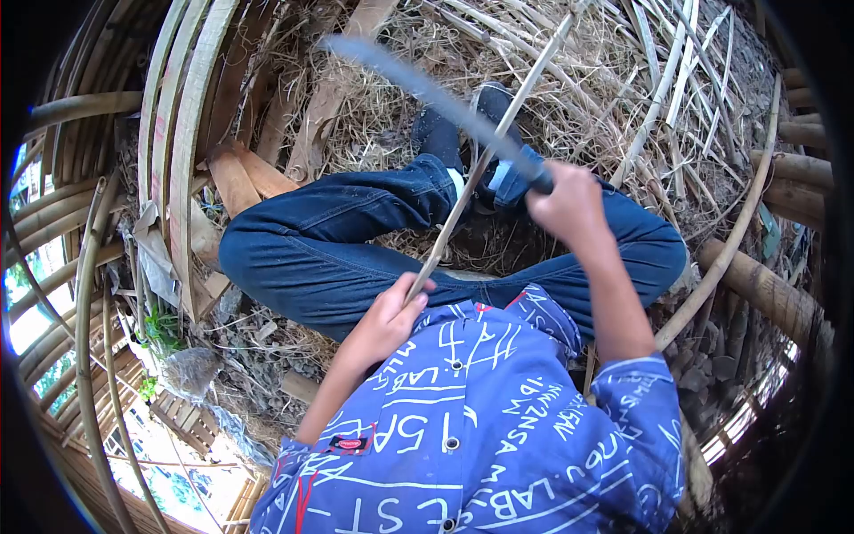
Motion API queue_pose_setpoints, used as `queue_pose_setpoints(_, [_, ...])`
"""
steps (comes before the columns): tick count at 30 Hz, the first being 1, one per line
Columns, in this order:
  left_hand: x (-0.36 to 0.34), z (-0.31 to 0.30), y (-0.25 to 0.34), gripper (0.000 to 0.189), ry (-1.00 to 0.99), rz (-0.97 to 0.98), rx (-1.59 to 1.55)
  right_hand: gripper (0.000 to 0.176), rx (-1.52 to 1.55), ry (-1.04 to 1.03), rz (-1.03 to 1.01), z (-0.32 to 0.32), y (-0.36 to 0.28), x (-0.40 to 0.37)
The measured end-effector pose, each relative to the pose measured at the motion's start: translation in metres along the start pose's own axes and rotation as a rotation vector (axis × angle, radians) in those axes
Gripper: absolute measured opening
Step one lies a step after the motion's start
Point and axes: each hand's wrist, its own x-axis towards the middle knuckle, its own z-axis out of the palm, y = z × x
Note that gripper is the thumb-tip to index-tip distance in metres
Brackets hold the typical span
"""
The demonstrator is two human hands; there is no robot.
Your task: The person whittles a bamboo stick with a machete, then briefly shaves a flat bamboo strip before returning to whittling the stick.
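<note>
My left hand (389, 319) is closed around the lower end of a long thin bamboo strip (454, 216), which slants up and to the right across my crossed legs. My right hand (569, 203) grips the dark handle of a long-bladed knife (436, 100). Its blade points to the upper left, looks blurred, and crosses the strip near my shoes. Whether blade and strip touch is hard to tell.
Shavings and straw (374, 107) cover the ground ahead. Long pale slats (185, 133) stand at the left. A thick bamboo pole (765, 289) lies to the right, beside a curved cane (734, 240). Wood pieces (245, 178) lie by my left knee.
</note>
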Motion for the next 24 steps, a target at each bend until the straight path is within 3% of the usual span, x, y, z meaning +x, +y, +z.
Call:
queue_pose_setpoints(1, [0.009,0.003,-0.002,0.019,0.003,0.059,-0.069,0.021,-0.024,-0.041,-0.046,0.002,-0.015,-0.015])
queue_pose_setpoints(5, [0.026,0.003,0.003,0.023,-0.046,-0.032,-0.117,0.020,0.030,-0.226,-0.159,0.019,-0.039,-0.052])
queue_pose_setpoints(7, [0.028,0.003,0.002,0.023,-0.041,-0.013,-0.059,0.020,-0.007,-0.216,-0.164,0.022,-0.038,-0.053])
queue_pose_setpoints(10, [0.027,0.007,-0.002,0.023,0.016,0.067,0.044,0.020,-0.081,-0.202,-0.193,0.022,-0.035,-0.050])
queue_pose_setpoints(12, [0.027,0.009,-0.005,0.019,0.139,0.275,0.171,0.021,-0.161,-0.171,-0.196,0.014,-0.033,-0.043])
queue_pose_setpoints(13, [0.023,0.009,-0.003,0.019,0.146,0.278,0.166,0.022,-0.217,-0.139,-0.158,0.009,-0.029,-0.036])
queue_pose_setpoints(15, [0.008,0.006,0.009,0.018,0.058,0.007,0.059,0.022,-0.237,-0.026,-0.086,0.009,-0.003,-0.014])
queue_pose_setpoints(21, [0.001,0.004,0.012,0.014,0.091,0.081,0.104,0.021,-0.290,0.002,-0.134,-0.004,0.013,0.017])
queue_pose_setpoints(24, [-0.007,0.002,0.013,0.013,0.079,0.021,0.077,0.022,-0.304,-0.011,-0.140,0.001,0.016,0.023])
